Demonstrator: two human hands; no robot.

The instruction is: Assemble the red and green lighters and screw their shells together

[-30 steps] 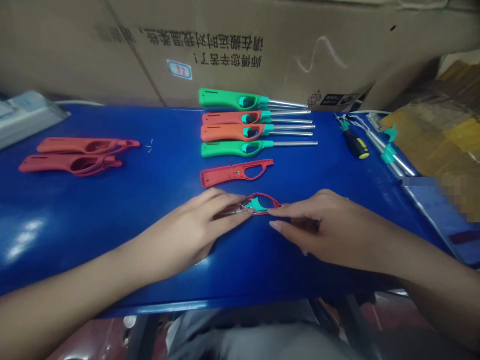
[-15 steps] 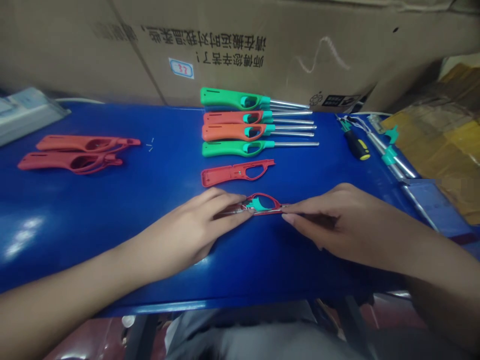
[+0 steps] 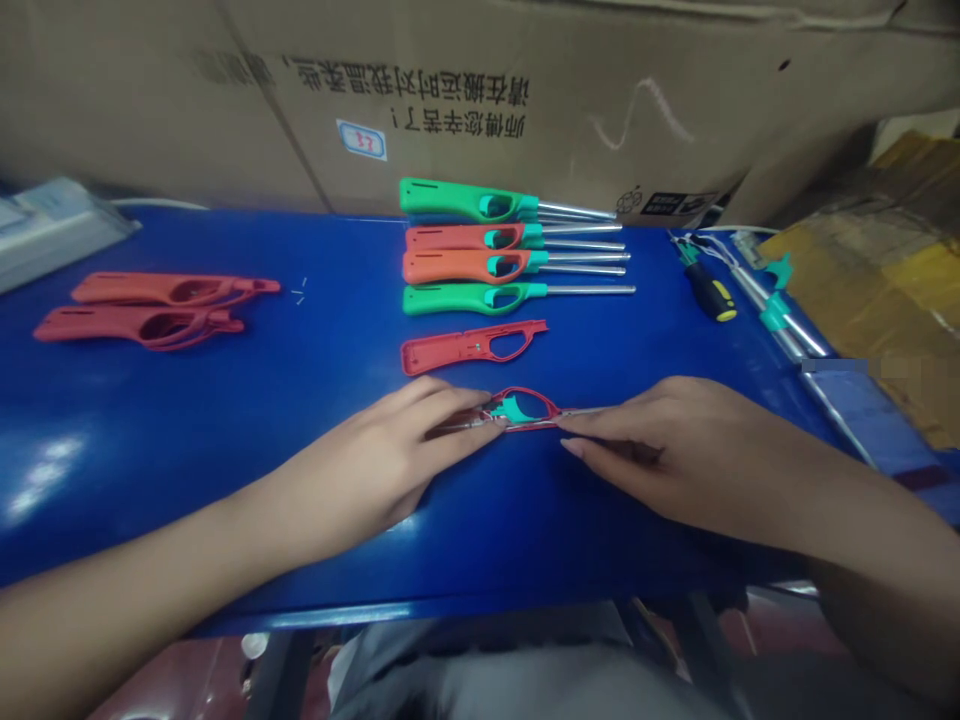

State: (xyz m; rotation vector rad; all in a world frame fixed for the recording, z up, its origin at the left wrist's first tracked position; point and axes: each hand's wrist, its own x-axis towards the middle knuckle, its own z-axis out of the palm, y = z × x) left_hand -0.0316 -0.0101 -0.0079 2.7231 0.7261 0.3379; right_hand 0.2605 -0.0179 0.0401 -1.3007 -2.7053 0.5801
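A gas lighter (image 3: pixel 515 409) lies opened up on the blue table in front of me, its red half shell showing a teal trigger and thin wire inside. My left hand (image 3: pixel 409 440) is closed around the handle end, thumb and fingers on both sides, hiding most of that part. At the nose end, my right hand (image 3: pixel 660 440) has its index fingertip pressed on the metal tube and wire; its thumb sits just below, slightly apart. Beyond them lies a loose red half shell (image 3: pixel 439 353), hollow side up.
Several green and red gas lighters (image 3: pixel 465 298) lie in a row behind. Two red shells (image 3: pixel 135 324) and small screws (image 3: pixel 299 292) are at left. A screwdriver (image 3: pixel 711 291) and metal tubes with teal parts (image 3: pixel 776 312) lie at right. A cardboard box (image 3: pixel 465 40) borders the back.
My right index fingertip has slid slightly left along the nose, and the thumb has come a little away from it. The left hand stays in place.
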